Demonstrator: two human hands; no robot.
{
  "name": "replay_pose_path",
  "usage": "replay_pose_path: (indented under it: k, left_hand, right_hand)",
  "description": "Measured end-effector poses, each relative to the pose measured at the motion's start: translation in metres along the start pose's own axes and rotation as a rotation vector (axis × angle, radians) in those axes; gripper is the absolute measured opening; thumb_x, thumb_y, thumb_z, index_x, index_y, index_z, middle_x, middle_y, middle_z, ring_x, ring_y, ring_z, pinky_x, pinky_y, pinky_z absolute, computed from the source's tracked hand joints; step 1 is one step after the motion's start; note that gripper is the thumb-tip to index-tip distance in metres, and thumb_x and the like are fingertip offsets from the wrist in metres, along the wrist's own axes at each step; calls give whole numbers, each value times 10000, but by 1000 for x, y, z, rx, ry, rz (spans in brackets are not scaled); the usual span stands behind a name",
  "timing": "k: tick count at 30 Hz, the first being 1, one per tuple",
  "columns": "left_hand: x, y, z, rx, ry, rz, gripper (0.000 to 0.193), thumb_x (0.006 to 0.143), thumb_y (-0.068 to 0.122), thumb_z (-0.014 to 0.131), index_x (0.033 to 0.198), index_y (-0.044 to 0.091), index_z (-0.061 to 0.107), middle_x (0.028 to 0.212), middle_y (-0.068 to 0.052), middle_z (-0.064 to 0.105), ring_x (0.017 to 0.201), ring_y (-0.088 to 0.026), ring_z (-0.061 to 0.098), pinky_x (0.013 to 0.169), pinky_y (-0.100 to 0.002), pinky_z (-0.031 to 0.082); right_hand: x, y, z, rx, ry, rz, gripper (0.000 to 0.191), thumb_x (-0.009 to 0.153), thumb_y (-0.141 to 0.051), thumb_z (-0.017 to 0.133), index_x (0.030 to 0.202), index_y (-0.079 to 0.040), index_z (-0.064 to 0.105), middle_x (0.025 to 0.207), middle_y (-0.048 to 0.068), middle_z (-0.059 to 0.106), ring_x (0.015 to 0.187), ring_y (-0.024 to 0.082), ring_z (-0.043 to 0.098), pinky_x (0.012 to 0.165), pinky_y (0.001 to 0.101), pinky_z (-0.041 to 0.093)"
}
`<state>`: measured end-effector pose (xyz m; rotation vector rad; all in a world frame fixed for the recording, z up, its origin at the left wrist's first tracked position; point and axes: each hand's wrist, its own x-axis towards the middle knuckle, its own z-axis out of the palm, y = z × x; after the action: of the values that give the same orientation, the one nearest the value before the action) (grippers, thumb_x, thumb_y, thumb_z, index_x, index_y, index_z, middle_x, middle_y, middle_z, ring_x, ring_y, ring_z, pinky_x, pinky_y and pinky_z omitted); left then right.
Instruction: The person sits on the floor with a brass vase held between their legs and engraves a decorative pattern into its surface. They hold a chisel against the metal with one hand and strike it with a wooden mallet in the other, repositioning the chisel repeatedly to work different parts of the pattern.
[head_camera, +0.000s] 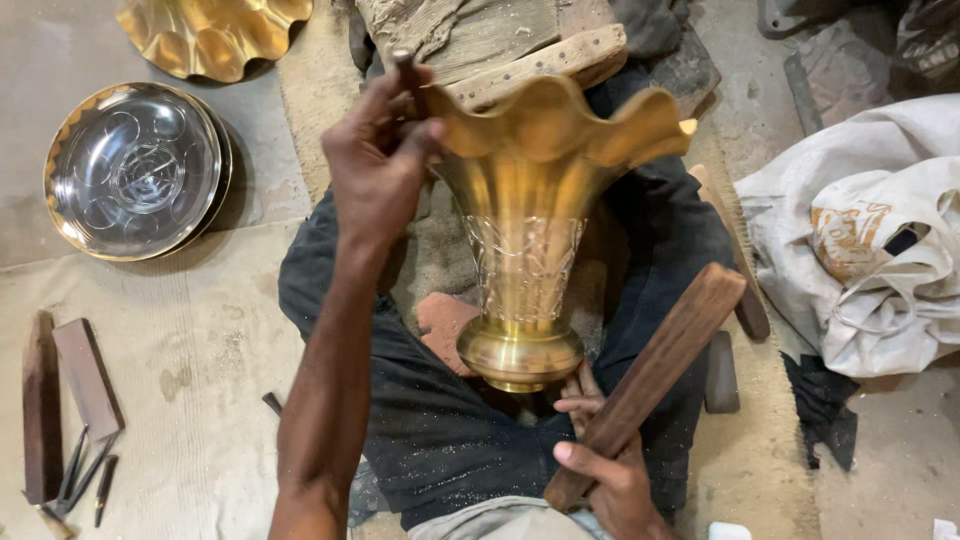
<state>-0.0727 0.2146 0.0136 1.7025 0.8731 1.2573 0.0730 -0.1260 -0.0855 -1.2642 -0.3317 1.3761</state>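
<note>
1. From the head camera, we saw the brass vase (525, 240) lying tilted over the person's lap, its wavy flared rim pointing away from the body and its rounded foot close to the belly.
2. The left hand (378, 165) was closed on the vase's rim, thumb and fingers pinching the fluted edge together with a thin dark tool (405, 70).
3. The right hand (610, 470) sat just below the vase's foot, wrapped around a dark wooden block (650, 380) that slanted up to the right of the vase.
4. Left of the vase, well apart, a round silvery plate (135, 170) lay on the floor; right of it lay white cloth bags (860, 230).
</note>
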Motion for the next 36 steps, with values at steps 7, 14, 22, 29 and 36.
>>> replay_pose_path:
  k: [7, 14, 22, 29, 36]
  left_hand:
    - [2, 39, 60, 479, -205, 59, 333, 953, 106, 777, 1272, 105, 681, 1012, -87, 786, 775, -176, 775, 686, -285, 632]
    - [-14, 33, 52, 271, -139, 208, 424, 895, 87, 776, 1300, 87, 650, 1326, -146, 659, 881, -177, 783, 721, -266, 658]
    - [-103, -3, 52, -92, -148, -226, 243, 925, 130, 781, 1143, 72, 689, 987, -88, 786, 883, -176, 796, 775, -308, 703]
    - [-115, -10, 65, 129, -221, -140, 412, 880, 38, 770, 1277, 62, 662, 1040, -108, 795, 943, -198, 803, 789, -321, 682]
    - [-110, -6, 66, 184, -266, -56, 442, 899, -44, 732, 1321, 40, 627, 1032, -139, 782, 940, -215, 800, 778, -328, 677]
  right_hand:
    - [43, 13, -23, 253, 19, -1, 377, 729, 55, 747, 1087, 4, 639, 1138, 141, 573, 1198, 281, 547, 1130, 446, 358]
    - [55, 8, -32, 57, 5, -45, 365, 736, 12, 763, 1069, -7, 613, 1209, 133, 598, 1248, 246, 561, 1150, 417, 389]
    - [78, -70, -51, -665, 198, 25, 418, 818, -273, 837, 1033, 5, 610, 747, 199, 667, 551, 277, 620, 504, 387, 525]
    - [98, -156, -51, -1207, 61, -640, 573, 821, -363, 840, 1286, -91, 647, 868, 68, 737, 682, 182, 706, 654, 358, 576]
    - [131, -207, -45, -1584, 18, -740, 380, 841, -188, 777, 1212, -149, 707, 788, 60, 735, 608, 185, 684, 605, 371, 562]
